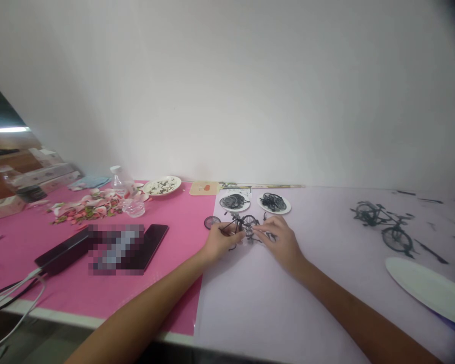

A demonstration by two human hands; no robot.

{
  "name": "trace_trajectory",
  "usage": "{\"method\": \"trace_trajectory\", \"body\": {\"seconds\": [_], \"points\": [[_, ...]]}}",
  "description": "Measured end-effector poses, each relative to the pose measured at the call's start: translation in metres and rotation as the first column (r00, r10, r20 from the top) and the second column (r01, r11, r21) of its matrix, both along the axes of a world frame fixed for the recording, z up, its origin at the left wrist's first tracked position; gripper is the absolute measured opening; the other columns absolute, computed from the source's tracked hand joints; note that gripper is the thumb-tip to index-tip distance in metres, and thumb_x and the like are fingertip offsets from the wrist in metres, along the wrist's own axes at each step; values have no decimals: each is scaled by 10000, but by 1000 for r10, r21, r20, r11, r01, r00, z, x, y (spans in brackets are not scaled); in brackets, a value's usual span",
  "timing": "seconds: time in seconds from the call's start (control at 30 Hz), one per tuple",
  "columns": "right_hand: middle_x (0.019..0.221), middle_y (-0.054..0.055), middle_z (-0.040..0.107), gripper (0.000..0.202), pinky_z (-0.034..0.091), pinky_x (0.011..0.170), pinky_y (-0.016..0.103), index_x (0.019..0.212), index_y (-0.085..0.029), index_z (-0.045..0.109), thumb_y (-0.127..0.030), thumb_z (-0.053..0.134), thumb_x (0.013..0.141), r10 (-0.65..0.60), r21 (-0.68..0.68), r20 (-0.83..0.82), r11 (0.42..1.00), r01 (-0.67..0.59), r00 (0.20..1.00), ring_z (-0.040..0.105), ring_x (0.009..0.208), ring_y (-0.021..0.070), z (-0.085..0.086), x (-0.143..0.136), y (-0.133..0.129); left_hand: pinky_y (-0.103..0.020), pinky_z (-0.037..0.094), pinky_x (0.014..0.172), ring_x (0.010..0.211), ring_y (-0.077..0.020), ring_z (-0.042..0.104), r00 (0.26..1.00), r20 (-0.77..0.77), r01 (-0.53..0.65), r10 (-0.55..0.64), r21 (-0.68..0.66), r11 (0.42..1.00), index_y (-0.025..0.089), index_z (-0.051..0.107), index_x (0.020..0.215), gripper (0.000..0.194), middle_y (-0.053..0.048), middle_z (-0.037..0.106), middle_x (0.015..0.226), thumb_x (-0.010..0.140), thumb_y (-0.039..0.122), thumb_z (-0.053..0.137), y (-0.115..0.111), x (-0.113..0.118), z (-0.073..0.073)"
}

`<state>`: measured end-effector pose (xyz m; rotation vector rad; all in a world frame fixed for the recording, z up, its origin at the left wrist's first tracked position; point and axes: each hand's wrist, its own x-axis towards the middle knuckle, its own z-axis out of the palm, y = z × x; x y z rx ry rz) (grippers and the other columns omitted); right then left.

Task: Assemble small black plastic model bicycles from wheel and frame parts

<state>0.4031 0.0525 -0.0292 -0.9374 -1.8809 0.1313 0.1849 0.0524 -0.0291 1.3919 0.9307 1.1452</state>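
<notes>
Between my two hands is a small black model bicycle (pixel 236 224), partly assembled, with one spoked wheel (pixel 249 222) on it. My left hand (pixel 220 243) is closed around the frame of the model. The fingertips of my right hand (pixel 282 241) are pinched at the wheel's right side; whether they hold a small part there is too fine to make out. A loose black wheel (pixel 212 222) lies just left of my left hand. Small black parts are close to my fingers. Behind them stand two white plates, one with black wheels (pixel 234 201), the other with tangled black parts (pixel 275 202).
A bicycle model (pixel 382 225), a thin black part (pixel 431 251) and a white plate (pixel 426 283) lie to the right. On the pink left side are phones (pixel 155 245), a power bank (pixel 62 250) with cables, a bottle (pixel 120 183), petal-like pieces (pixel 87 206) and a filled plate (pixel 162 186).
</notes>
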Motion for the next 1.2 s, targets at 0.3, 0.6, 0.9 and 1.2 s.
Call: {"method": "trace_trajectory", "body": {"seconds": [0.3, 0.6, 0.9, 1.2], "points": [[892, 54, 647, 111, 540, 841, 424, 1005, -282, 790, -300, 693, 954, -13, -8, 9, 1000, 13, 1000, 607, 927, 252, 1, -1, -1, -233, 339, 492, 506, -84, 453, 1000, -16, -14, 15, 9, 1000, 153, 577, 660, 454, -21, 620, 607, 725, 515, 844, -2, 0, 3], [888, 55, 651, 119, 543, 837, 423, 1008, -280, 790, -303, 684, 959, 0, -20, 17, 1000, 0, 1000, 609, 924, 253, 1, 0, -1, -225, 317, 488, 531, -91, 449, 998, -52, -24, 25, 37, 999, 147, 602, 684, 449, -13, 574, 599, 737, 531, 830, -4, 0, 5], [865, 46, 644, 118, 543, 799, 413, 997, -295, 801, -266, 699, 944, 40, 9, 10, 999, -40, 999, 602, 891, 243, 0, 0, 0, -224, 304, 501, 539, -89, 429, 998, -48, -27, 30, 62, 998, 163, 526, 648, 479, 9, 534, 591, 739, 522, 831, -3, 0, 1], [847, 45, 653, 101, 546, 801, 416, 975, -290, 801, -272, 710, 936, 23, 3, -7, 1000, -23, 1000, 609, 878, 244, 1, 0, -1, -214, 310, 502, 553, -92, 417, 998, -51, -42, 46, 90, 995, 163, 531, 666, 447, 25, 471, 591, 750, 486, 828, -3, 1, 0]]}}
